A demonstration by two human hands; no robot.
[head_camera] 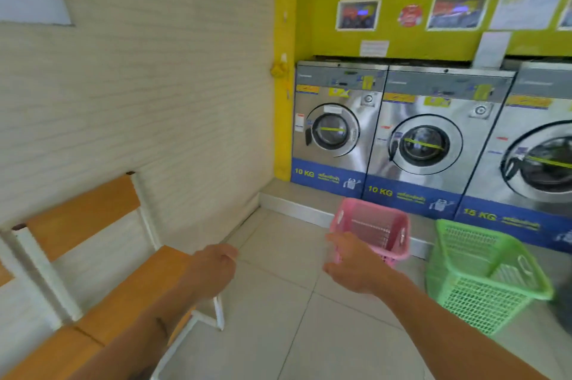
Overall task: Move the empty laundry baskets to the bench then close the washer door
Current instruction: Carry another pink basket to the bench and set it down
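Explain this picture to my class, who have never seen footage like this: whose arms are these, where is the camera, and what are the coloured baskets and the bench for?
There is no machine here, only a person. The camera sits on their head and looks forward and down, so both arms reach in from the bottom edge. The left hand and the right hand are both bare and hold nothing. The right hand is stretched toward the pink basket, which stands on the tiled floor; whether it touches the basket is unclear. A green basket stands on the floor to its right. Both look empty. The wooden bench along the left wall is where the baskets should go. At the back stands a row of washers.
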